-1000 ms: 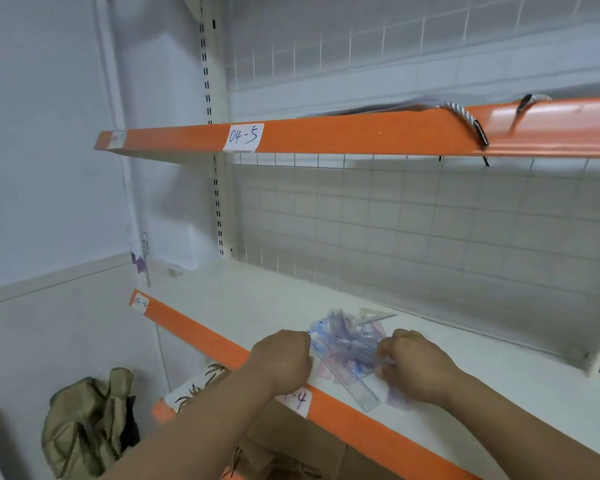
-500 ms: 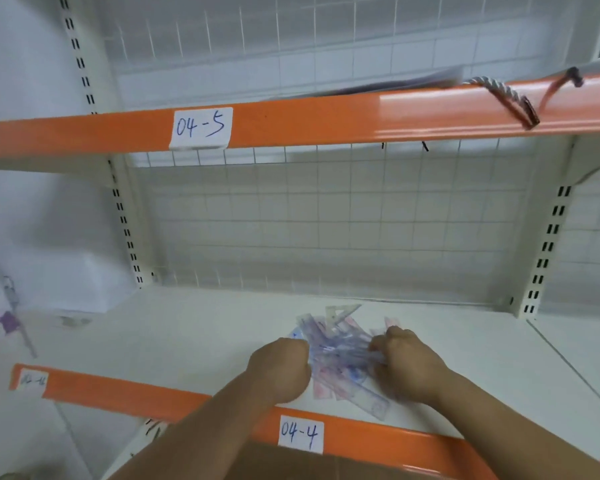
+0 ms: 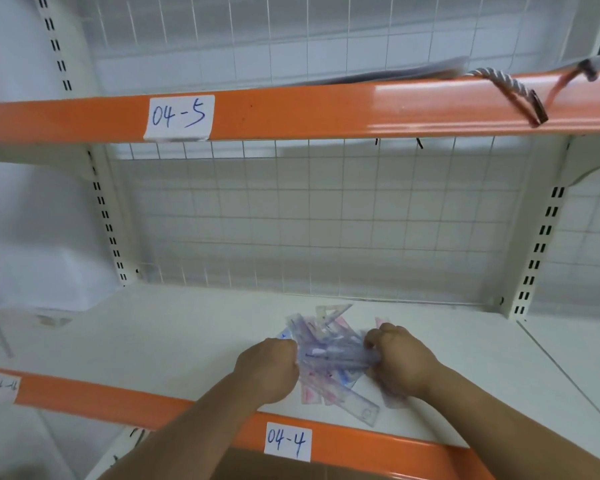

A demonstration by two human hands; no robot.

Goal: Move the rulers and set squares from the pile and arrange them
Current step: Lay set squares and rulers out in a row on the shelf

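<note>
Pile (image 3: 329, 358) betw. hands (image 3: 269, 370), both gripping its sides.

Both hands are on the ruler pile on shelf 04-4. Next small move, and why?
Probably draw the near ruler out with the right hand while the left hand steadies the pile: pieces lie crossed in one heap, none laid out.

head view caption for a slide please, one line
A person's left hand and right hand grip a jumbled pile of rulers and set squares on the white shelf behind the 04-4 label
</note>
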